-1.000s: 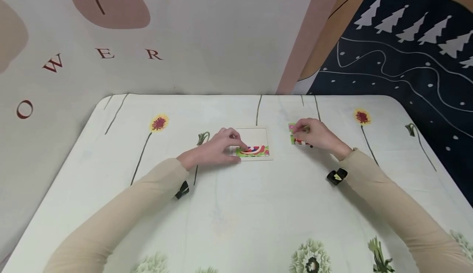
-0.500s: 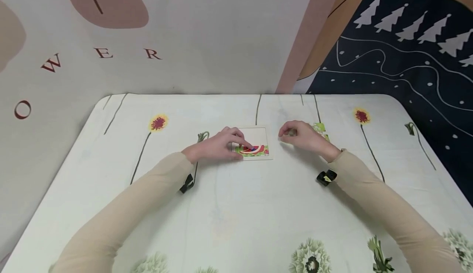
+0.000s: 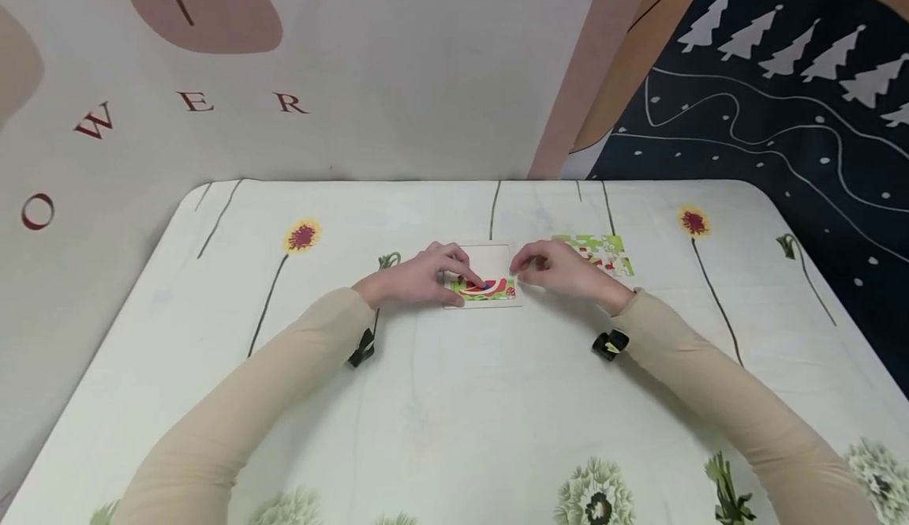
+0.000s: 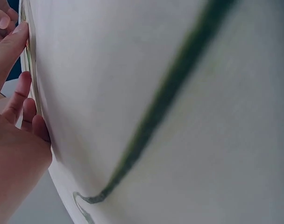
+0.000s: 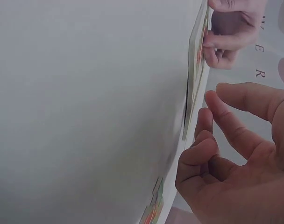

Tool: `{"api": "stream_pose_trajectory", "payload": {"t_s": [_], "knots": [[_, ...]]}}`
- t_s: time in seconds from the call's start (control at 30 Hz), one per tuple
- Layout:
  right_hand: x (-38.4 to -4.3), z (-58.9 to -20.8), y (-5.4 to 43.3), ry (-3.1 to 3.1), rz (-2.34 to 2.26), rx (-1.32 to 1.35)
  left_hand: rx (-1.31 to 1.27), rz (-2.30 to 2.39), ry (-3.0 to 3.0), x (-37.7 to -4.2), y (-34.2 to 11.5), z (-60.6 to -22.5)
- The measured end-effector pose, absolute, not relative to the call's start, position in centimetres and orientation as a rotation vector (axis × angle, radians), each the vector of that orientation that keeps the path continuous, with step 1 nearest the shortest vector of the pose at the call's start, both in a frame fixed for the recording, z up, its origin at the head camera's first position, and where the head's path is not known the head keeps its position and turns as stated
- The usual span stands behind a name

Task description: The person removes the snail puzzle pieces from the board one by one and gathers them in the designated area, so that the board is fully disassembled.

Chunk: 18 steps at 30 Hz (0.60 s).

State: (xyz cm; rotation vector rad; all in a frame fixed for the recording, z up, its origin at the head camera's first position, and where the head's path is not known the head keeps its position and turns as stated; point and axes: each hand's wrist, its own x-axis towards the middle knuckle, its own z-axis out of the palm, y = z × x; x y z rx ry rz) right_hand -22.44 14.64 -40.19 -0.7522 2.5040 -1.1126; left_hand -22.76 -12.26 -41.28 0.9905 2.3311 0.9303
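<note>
On the far half of the counter (image 3: 454, 399), about midway between left and right: a shallow pale board (image 3: 491, 256), its far part bare and its near part filled by a printed strip (image 3: 493, 291) of puzzle pieces in red, blue, white and green. From the left, over the board's left edge, the left hand (image 3: 419, 279) — fingers stretched out loosely, curled round nothing, with one fingertip down on the printed strip. In the left wrist view, other fingertips along the edge of the board.

Just beside the board's right edge, the right hand (image 3: 557, 271), with thumb and forefinger tips drawn close together and other fingers bent. Impossible to tell whether anything thin sits between those tips; too dim and edge-on in the right wrist view for a firm answer. Beyond and to the right of that hand, partly covered by it, loose pieces (image 3: 607, 253) in green, red and white, lying close together.

At each wrist a small black device (image 3: 611, 345), below beige sleeves (image 3: 284, 379). Under everything, printed flowers on white cloth; at the far side a pale backdrop (image 3: 398, 75) with dark red letters — and, far right, a dark panel (image 3: 767, 106) with white trees.
</note>
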Motion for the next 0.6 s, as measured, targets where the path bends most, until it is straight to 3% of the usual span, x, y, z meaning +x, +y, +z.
{"api": "stream_pose_trajectory", "payload": {"t_s": [0.6], "knots": [[-22.19,-40.15,13.57,2.444,-1.032,-0.741,0.996,0.918,2.343,-22.71,-12.39,-41.45]]}}
